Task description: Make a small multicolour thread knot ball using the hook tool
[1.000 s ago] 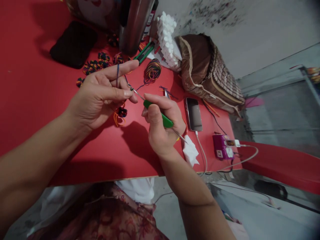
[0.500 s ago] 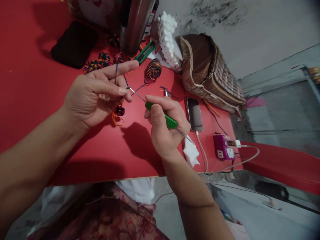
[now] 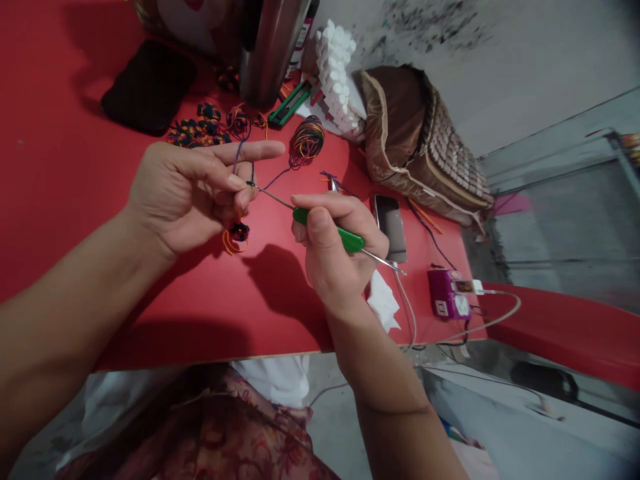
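My right hand [image 3: 340,247] grips a crochet hook by its green handle [image 3: 350,238], with the thin metal shaft pointing left. The hook's tip meets a dark loop of yarn at the fingertips of my left hand [image 3: 185,187]. That hand pinches a small crocheted piece [image 3: 240,231], dark with orange strands, which dangles below the fingers. Yarn runs up over the left index finger, which is stretched out. From the left hand a strand leads to the multicoloured yarn ball [image 3: 307,139] on the red table [image 3: 210,313].
Crocheted pieces [image 3: 197,130] lie beyond the left hand, near a black pouch [image 3: 150,87], a metal flask [image 3: 273,53] and a green cutter [image 3: 289,105]. Toward the right are a phone [image 3: 390,227] on a cable, white tissue [image 3: 383,300], a brown bag [image 3: 420,133] and a purple power adapter [image 3: 447,295].
My right hand and the crochet hook have shifted slightly right and down. The left index finger has lowered, and the hook's tip has drawn closer to the left fingertips.
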`<state>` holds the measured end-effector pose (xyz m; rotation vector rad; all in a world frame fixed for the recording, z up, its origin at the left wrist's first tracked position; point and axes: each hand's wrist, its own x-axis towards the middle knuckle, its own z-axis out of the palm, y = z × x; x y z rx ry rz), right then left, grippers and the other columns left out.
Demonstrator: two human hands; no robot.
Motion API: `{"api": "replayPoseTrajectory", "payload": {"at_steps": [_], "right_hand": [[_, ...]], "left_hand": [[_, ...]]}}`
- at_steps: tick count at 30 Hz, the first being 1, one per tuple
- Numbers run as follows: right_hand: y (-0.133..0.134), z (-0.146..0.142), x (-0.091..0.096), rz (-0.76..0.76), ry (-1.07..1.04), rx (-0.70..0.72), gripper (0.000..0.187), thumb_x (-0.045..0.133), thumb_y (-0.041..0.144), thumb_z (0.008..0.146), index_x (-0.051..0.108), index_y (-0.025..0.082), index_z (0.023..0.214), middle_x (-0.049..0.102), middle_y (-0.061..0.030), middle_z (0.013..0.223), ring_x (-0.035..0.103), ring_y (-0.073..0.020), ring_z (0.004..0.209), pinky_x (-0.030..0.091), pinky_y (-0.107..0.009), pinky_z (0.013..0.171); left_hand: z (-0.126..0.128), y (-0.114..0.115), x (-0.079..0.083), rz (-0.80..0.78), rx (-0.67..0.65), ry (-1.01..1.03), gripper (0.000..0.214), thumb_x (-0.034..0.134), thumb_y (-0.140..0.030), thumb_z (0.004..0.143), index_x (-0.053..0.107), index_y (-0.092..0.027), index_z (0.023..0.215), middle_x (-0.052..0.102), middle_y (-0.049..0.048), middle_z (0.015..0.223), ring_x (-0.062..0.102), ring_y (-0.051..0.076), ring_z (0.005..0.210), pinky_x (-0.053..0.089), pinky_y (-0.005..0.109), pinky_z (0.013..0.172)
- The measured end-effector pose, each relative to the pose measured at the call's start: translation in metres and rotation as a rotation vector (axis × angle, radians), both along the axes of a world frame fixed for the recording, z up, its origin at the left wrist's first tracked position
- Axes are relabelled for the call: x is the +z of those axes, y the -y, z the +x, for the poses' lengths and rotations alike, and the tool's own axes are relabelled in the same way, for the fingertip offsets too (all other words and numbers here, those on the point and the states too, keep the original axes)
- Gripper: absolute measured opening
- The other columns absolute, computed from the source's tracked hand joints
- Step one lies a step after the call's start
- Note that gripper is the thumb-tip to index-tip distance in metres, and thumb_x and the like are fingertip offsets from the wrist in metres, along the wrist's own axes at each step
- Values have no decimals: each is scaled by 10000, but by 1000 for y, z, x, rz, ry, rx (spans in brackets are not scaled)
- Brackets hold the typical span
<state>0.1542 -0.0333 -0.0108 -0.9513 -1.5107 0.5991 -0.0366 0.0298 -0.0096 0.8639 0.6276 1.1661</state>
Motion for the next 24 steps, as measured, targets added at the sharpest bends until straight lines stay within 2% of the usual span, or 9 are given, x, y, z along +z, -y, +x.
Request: {"api": "replayPoseTrajectory", "payload": {"at_steps": [1,2,4,8,11,15,20,24], "right_hand": [[-1,0,-1,-22,-32,13,195,678,471,1036,812,329,1047,711,6,765,678,-144,632,592,-303,601],[-2,-1,-2,-33,-73,29,194,686,472,1031,809,322,1043,697,13,744,672,-140,623,587,-298,596],[-4,-4,-4,-35,-172,67,178,705,451,1024,804,303,1037,661,33,700,650,-125,597,560,-279,569],[-6,-11,-8,-60,-299,77,143,717,385,1025,792,267,1053,623,52,671,594,-101,564,467,-251,510],[-5,-14,-9,-64,-297,20,147,702,384,1037,772,260,1074,622,49,692,585,-104,581,469,-257,518],[-6,-13,-12,-46,-265,-1,153,695,407,1044,752,269,1075,600,49,695,567,-99,581,477,-260,524],[-11,-9,-17,1,-151,-36,198,621,463,1073,717,291,1099,622,50,698,551,-107,534,466,-268,479],[-11,-8,-16,-30,-153,-52,233,667,496,1034,737,277,1075,656,35,685,637,-144,559,527,-296,487]], "left_hand": [[0,1,2,-58,-80,-15,367,682,-72,708,815,-135,1044,599,12,591,606,171,508,601,389,648],[1,2,5,-86,-102,-9,405,679,-73,692,818,-126,1069,613,9,604,598,157,516,580,361,634],[4,5,10,-89,-75,-5,505,686,-31,675,810,-126,1154,639,1,642,647,158,589,539,323,642],[12,13,10,-1,-4,-38,586,793,-22,707,768,-173,1273,660,-22,698,718,200,710,513,344,709],[18,16,6,49,34,-38,583,857,-55,713,775,-207,1270,675,-35,707,706,187,719,499,322,671],[22,18,4,89,47,-14,461,867,-108,766,811,-222,1209,723,-20,750,660,156,693,490,301,622],[24,20,7,70,91,-30,370,841,-120,789,835,-246,1136,741,-24,742,508,106,562,423,272,519],[24,21,9,60,113,-63,422,886,-134,786,809,-261,1181,729,-14,714,603,142,601,462,284,547]]}}
